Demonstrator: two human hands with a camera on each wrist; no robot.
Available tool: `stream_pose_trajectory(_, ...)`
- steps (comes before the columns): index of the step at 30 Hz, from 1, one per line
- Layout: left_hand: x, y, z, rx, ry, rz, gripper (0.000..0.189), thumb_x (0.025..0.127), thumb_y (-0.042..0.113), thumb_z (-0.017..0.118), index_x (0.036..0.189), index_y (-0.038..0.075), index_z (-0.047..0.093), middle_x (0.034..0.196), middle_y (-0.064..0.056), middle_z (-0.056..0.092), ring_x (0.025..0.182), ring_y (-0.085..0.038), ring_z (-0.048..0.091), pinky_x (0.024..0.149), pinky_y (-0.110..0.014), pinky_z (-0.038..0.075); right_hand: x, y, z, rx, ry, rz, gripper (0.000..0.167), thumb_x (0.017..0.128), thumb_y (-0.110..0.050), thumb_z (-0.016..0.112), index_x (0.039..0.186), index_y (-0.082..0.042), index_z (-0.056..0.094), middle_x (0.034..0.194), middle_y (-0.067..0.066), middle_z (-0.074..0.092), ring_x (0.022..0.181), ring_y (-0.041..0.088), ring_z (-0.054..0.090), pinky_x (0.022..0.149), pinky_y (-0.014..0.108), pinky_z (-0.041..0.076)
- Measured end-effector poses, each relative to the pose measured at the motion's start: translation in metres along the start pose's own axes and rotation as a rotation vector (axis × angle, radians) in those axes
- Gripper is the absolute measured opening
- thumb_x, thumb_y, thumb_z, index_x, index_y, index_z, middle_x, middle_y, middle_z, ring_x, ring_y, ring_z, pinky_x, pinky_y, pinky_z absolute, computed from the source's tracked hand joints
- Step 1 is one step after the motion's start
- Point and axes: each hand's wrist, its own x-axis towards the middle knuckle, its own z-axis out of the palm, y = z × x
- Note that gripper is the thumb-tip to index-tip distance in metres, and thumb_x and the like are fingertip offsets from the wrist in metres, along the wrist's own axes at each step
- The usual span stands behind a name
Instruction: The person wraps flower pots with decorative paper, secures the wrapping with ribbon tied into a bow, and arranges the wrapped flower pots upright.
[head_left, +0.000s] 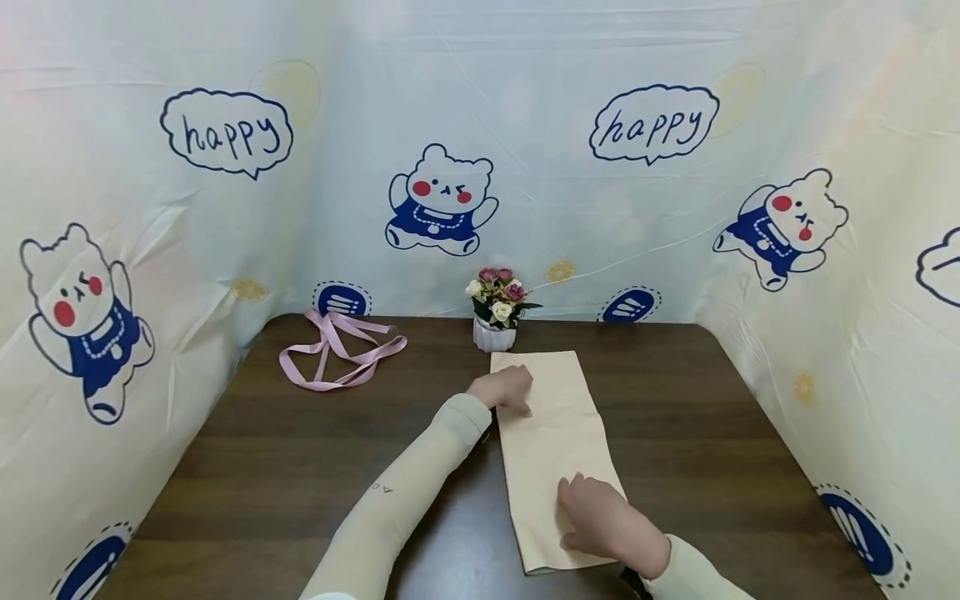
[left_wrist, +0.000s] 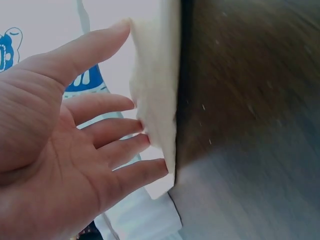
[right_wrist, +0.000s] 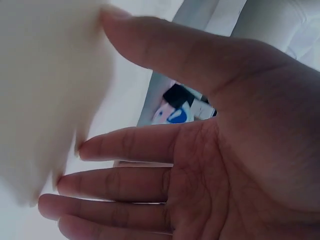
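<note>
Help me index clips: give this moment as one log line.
left hand: touches beige sheet, far end; right hand: touches sheet, near end; pink ribbon: loose on table

Right hand (right_wrist: 215, 150): palm visible, fingers straight, tips against pale sheet (right_wrist: 45, 85). Blurred dark object (right_wrist: 177, 96) shows beyond, between thumb and forefinger.

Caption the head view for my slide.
Left hand and right hand touch a long beige sheet on a dark table, potted flowers behind.
</note>
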Motion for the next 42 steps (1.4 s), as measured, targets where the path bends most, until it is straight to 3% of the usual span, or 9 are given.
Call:
stream_pose_trajectory(6, -0.011, -0.014, -0.001, -0.030, -0.013, -0.031, 0.033, 0.086, 0.025, 0.082, 0.078, 0.010, 0.053, 0.073, -0.001, 0.046, 0.065, -0.015, 0.043, 0.059, -0.028, 0.037, 0.002, -0.015, 0.000, -0.042, -0.005, -0.036, 0.072, 0.073, -0.044, 0.088, 0.120, 0.004, 0.062, 0.100, 0.020, 0.065, 0.081, 0.030, 0.064, 0.070, 0.039, 0.055)
stream_pose_trajectory(13, -0.021, -0.028, 0.001, -0.056, 0.027, -0.008, 0.029, 0.085, 0.024, 0.083, 0.091, 0.006, 0.061, 0.085, -0.003, 0.053, 0.071, -0.016, 0.044, 0.064, -0.031, 0.038, 0.000, -0.014, 0.000, -0.045, 0.047, -0.133, 0.056, 0.076, -0.045, 0.085, 0.109, -0.005, 0.063, 0.084, 0.006, 0.059, 0.067, 0.021, 0.056, 0.058, 0.033, 0.049)
stream_pose_trajectory(17, -0.023, -0.032, 0.002, -0.033, 0.038, 0.016, 0.034, 0.085, 0.026, 0.083, 0.102, 0.003, 0.064, 0.115, -0.013, 0.065, 0.083, -0.021, 0.055, 0.074, -0.034, 0.044, 0.004, -0.001, -0.009, 0.087, 0.005, -0.157, 0.044, 0.080, -0.041, 0.083, 0.103, -0.009, 0.064, 0.077, -0.003, 0.056, 0.065, 0.012, 0.054, 0.056, 0.031, 0.047)
stream_pose_trajectory(19, -0.024, -0.033, 0.002, -0.037, 0.036, 0.016, 0.043, 0.085, 0.026, 0.083, 0.115, 0.001, 0.066, 0.136, -0.018, 0.060, 0.099, -0.026, 0.062, 0.084, -0.036, 0.049, 0.008, 0.009, -0.013, 0.158, -0.003, -0.145, 0.042, 0.082, -0.039, 0.082, 0.105, -0.007, 0.066, 0.079, -0.004, 0.061, 0.068, 0.011, 0.057, 0.058, 0.033, 0.049)
stream_pose_trajectory(23, -0.025, -0.037, 0.003, -0.080, 0.023, 0.001, 0.064, 0.086, 0.027, 0.083, 0.139, 0.002, 0.057, 0.156, -0.019, 0.044, 0.134, -0.034, 0.051, 0.109, -0.042, 0.044, 0.023, 0.032, -0.018, 0.257, 0.045, -0.042, 0.046, 0.088, -0.035, 0.078, 0.116, -0.001, 0.068, 0.092, 0.007, 0.071, 0.080, 0.021, 0.067, 0.066, 0.044, 0.055)
stream_pose_trajectory(27, -0.025, -0.042, 0.004, -0.152, 0.014, -0.017, 0.073, 0.087, 0.027, 0.081, 0.148, 0.003, 0.050, 0.161, -0.017, 0.038, 0.146, -0.035, 0.039, 0.118, -0.044, 0.035, 0.044, 0.057, -0.016, 0.375, 0.145, 0.164, 0.048, 0.093, -0.031, 0.074, 0.124, 0.003, 0.065, 0.108, 0.017, 0.072, 0.089, 0.029, 0.069, 0.076, 0.050, 0.056)
stream_pose_trajectory(33, -0.027, -0.043, 0.004, -0.195, 0.015, -0.023, 0.074, 0.088, 0.026, 0.081, 0.150, 0.003, 0.048, 0.163, -0.016, 0.035, 0.148, -0.036, 0.035, 0.120, -0.046, 0.031, 0.069, 0.084, -0.009, 0.495, 0.169, 0.356, 0.032, 0.095, -0.034, 0.072, 0.099, -0.003, 0.069, 0.074, 0.003, 0.061, 0.060, 0.018, 0.054, 0.056, 0.034, 0.045)
stream_pose_trajectory(38, -0.028, -0.043, 0.003, -0.192, 0.014, -0.015, 0.074, 0.088, 0.025, 0.081, 0.150, 0.002, 0.047, 0.162, -0.016, 0.035, 0.148, -0.036, 0.036, 0.120, -0.046, 0.032, 0.078, 0.092, -0.001, 0.517, 0.090, 0.402, 0.036, 0.096, -0.038, 0.069, 0.073, -0.010, 0.065, 0.059, 0.002, 0.053, 0.053, 0.017, 0.048, 0.048, 0.030, 0.037)
stream_pose_trajectory(42, -0.028, -0.043, 0.002, -0.192, 0.013, -0.007, 0.073, 0.089, 0.024, 0.080, 0.150, 0.002, 0.047, 0.162, -0.017, 0.035, 0.148, -0.036, 0.036, 0.120, -0.046, 0.031, 0.080, 0.093, 0.003, 0.522, 0.092, 0.401, 0.038, 0.095, -0.037, 0.070, 0.068, -0.012, 0.062, 0.058, 0.002, 0.052, 0.051, 0.017, 0.047, 0.047, 0.029, 0.035)
